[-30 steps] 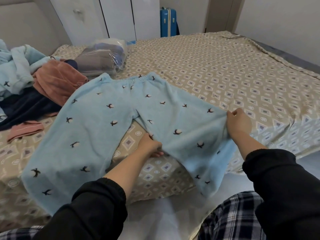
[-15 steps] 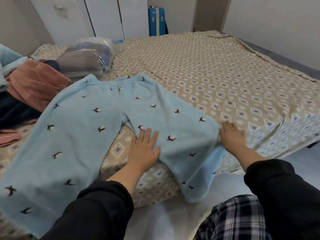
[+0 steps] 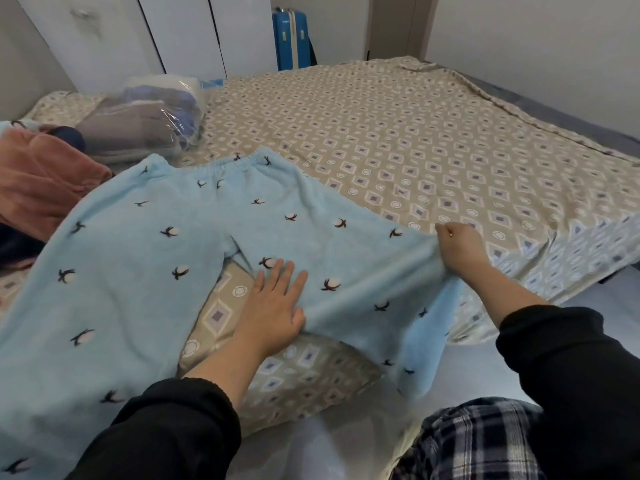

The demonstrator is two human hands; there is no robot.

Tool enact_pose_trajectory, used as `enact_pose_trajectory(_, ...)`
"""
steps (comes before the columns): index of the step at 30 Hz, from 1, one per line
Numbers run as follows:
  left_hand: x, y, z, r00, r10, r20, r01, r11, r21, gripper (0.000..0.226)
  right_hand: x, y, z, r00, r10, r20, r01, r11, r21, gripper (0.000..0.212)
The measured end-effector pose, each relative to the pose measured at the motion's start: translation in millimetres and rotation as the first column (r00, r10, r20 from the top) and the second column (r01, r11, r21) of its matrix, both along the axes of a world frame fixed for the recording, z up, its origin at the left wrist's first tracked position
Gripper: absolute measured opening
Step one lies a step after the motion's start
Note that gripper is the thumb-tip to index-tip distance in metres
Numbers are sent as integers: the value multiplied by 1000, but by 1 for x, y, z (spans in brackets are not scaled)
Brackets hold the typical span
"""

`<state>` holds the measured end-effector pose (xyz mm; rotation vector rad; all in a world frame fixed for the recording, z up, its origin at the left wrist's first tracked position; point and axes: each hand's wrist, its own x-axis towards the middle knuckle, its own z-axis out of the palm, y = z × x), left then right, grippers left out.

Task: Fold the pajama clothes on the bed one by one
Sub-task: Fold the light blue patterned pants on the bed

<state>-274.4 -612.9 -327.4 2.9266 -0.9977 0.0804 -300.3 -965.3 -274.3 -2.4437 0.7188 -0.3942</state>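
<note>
Pajama pants [image 3: 145,258] spread on bed [image 3: 415,150], left hand [image 3: 273,306] flat, right hand [image 3: 460,251] gripping edge

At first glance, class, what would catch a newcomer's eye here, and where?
The light blue pajama pants lie spread across the near edge of the patterned bed. The left hand presses flat on one leg while the right hand grips that leg's outer edge. A bright blue suitcase stands by the far wall.

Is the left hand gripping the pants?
No, the left hand lies flat, fingers straight, on the pants.
</note>
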Motion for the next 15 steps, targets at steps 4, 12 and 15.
enact_pose_trajectory(4,1,-1,-1,1000,-7,-29,6,998,-58,77,13,7,-15,940,-57,-337,-34,965,-258,33)
enact_pose_trajectory(12,0,-1,2,999,20,-36,-21,999,-30,82,25,75,-10,979,170,-109,-199,895,-398,45)
enact_pose_trajectory(15,1,-1,1,998,32,-46,-35,998,-61,85,2,105,-33,723,596,-350,-690,656,-306,68)
